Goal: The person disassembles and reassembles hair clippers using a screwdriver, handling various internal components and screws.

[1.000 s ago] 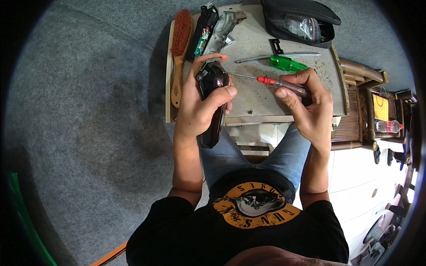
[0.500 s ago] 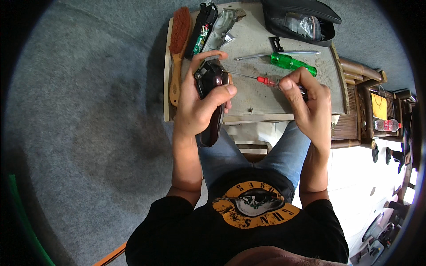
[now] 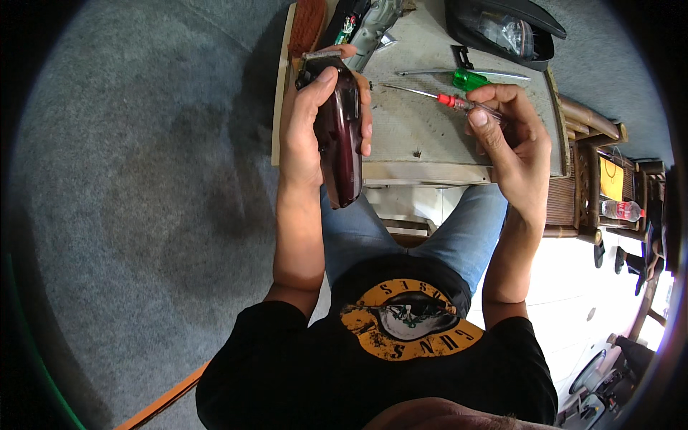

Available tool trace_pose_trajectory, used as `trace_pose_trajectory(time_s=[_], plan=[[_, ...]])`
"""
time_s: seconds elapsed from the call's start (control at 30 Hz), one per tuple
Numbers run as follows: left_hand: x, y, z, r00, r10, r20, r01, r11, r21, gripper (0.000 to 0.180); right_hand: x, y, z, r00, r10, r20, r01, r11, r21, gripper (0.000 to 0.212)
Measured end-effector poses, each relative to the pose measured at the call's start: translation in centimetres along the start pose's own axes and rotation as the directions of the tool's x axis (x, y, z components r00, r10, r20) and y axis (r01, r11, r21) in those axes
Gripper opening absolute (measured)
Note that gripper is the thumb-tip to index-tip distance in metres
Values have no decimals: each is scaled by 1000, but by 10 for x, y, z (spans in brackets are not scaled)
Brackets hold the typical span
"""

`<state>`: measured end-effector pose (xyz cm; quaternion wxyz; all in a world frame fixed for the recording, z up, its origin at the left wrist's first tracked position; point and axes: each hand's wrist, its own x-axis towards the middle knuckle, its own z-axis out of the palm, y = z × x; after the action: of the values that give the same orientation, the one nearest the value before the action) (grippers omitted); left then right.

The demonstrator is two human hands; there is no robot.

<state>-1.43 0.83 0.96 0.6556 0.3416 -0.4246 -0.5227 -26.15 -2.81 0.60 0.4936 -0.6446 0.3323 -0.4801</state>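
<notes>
A dark maroon hair clipper (image 3: 340, 143) is held in my left hand (image 3: 302, 132), its metal blade end pointing away from me and my thumb near the blade. To its right, my right hand (image 3: 517, 147) pinches a thin screwdriver (image 3: 448, 99) by its clear handle with a red collar. The screwdriver's tip points left toward the clipper and stands apart from it. Behind my right fingers lies a green-handled screwdriver (image 3: 469, 79), partly hidden by them.
The small table (image 3: 423, 136) also bears a brush with red-brown bristles (image 3: 308, 27), opened clipper housing parts (image 3: 376, 32), a black bracket (image 3: 463, 57) and an open black case (image 3: 494, 32). Bamboo furniture (image 3: 566, 154) with a bottle (image 3: 622, 210) stands to the right.
The clipper has turned in my left hand so more of its maroon face shows, and my thumb has shifted up toward the blade. The thin screwdriver has drawn back from the clipper.
</notes>
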Motion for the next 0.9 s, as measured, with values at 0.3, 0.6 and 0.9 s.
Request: trace_pose_trajectory(time_s=[0.3, 0.6, 0.9], plan=[[-3, 1, 6, 996, -62, 72, 55, 994, 99, 53, 0, -4, 4, 998, -58, 9, 58, 998, -32, 27], [-2, 1, 7, 994, -76, 83, 62, 984, 165, 53, 2, 2, 5, 992, -128, -19, 123, 977, -174, 25], [-3, 1, 10, 997, -68, 31, 58, 966, 251, 56, 0, -2, 4, 996, -88, -1, 86, 965, -248, 26]])
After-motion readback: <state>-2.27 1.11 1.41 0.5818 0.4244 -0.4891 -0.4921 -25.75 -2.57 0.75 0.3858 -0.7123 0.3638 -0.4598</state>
